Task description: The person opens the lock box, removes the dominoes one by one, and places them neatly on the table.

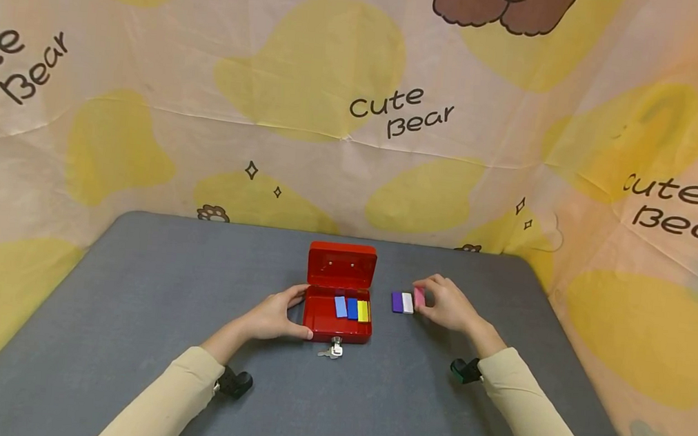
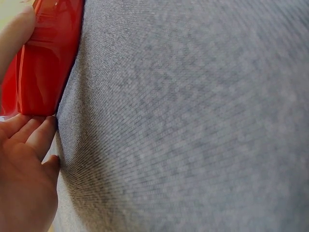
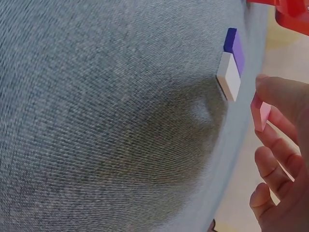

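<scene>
A red metal box stands with its lid up, and a light blue block, a blue block and a yellow block lie inside it. My left hand grips the box's left side, thumb at the front corner; in the left wrist view the fingertips of this hand touch the red box. My right hand pinches a pink block between thumb and fingers, just right of a white block and a purple block. The right wrist view shows the pink block raised off the table.
Keys hang from the lock at the box's front. The grey table meets a patterned cloth at its back edge. Each wrist wears a black strap device, the left one and the right one.
</scene>
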The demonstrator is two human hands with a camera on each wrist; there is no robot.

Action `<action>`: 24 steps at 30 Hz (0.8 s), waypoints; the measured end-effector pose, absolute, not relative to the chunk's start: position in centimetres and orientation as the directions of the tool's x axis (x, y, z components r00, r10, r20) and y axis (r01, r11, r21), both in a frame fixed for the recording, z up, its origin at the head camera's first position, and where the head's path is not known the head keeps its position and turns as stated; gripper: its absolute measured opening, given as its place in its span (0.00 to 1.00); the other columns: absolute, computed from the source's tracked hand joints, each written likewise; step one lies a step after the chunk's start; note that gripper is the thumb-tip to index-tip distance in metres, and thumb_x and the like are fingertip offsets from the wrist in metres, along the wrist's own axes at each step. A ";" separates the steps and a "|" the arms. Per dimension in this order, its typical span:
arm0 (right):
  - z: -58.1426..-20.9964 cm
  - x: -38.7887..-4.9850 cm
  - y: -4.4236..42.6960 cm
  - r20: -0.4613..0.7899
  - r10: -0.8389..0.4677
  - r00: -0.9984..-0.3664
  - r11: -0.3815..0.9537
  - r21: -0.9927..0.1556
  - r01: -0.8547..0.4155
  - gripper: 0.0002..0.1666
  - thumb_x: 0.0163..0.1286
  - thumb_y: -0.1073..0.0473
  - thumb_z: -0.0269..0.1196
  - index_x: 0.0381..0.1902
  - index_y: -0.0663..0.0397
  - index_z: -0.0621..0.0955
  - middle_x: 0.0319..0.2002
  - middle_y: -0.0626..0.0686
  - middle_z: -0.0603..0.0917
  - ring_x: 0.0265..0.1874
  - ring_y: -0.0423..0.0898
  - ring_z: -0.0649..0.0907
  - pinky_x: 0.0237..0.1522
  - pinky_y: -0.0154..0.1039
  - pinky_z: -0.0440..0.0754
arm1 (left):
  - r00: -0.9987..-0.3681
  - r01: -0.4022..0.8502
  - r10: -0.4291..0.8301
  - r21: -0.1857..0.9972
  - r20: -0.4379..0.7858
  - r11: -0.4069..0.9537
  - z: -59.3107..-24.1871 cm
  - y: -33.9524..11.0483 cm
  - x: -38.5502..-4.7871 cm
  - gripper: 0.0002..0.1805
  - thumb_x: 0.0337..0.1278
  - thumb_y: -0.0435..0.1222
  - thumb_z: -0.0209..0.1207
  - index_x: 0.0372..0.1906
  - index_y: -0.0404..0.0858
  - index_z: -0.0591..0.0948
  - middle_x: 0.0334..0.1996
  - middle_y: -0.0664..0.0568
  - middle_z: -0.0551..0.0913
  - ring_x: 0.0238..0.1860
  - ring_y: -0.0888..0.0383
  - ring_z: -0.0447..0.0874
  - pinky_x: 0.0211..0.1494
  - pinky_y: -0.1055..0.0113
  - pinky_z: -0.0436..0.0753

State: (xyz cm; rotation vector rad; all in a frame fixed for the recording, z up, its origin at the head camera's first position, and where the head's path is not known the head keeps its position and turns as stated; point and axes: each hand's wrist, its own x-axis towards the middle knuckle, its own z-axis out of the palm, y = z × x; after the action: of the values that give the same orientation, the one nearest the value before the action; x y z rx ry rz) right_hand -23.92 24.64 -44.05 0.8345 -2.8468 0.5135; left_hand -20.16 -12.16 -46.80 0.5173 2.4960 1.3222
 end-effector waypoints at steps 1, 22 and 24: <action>-44.1 -23.9 24.7 0.214 -0.498 -0.840 0.791 -0.286 -0.542 0.24 0.53 0.58 0.69 0.49 0.61 0.79 0.42 0.57 0.79 0.40 0.53 0.77 0.43 0.51 0.76 | -0.900 0.183 0.429 0.833 -0.071 0.521 -46.8 -12.2 -20.2 0.51 0.35 0.45 0.73 0.67 0.34 0.59 0.65 0.42 0.65 0.64 0.47 0.67 0.64 0.53 0.66; -45.7 -24.3 25.1 0.155 -0.482 -0.862 0.816 -0.279 -0.506 0.24 0.54 0.58 0.69 0.49 0.57 0.80 0.43 0.57 0.79 0.41 0.53 0.77 0.44 0.51 0.76 | -0.897 0.210 0.439 0.832 -0.045 0.513 -46.6 -12.1 -20.0 0.52 0.34 0.44 0.73 0.67 0.33 0.59 0.65 0.41 0.65 0.63 0.48 0.67 0.64 0.53 0.66; -45.8 -24.3 25.1 0.159 -0.485 -0.860 0.815 -0.274 -0.511 0.24 0.53 0.58 0.69 0.49 0.58 0.80 0.43 0.57 0.79 0.41 0.53 0.77 0.44 0.52 0.76 | -0.899 0.206 0.436 0.831 -0.048 0.516 -46.6 -12.1 -20.0 0.52 0.34 0.44 0.73 0.67 0.33 0.59 0.65 0.41 0.65 0.64 0.48 0.67 0.64 0.53 0.66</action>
State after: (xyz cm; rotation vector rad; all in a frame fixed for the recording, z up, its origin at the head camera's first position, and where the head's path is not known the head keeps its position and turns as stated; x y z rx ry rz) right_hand -24.29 25.09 -45.80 0.8014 -2.9149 0.4747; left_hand -19.98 -12.08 -46.61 0.5427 2.5084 1.3249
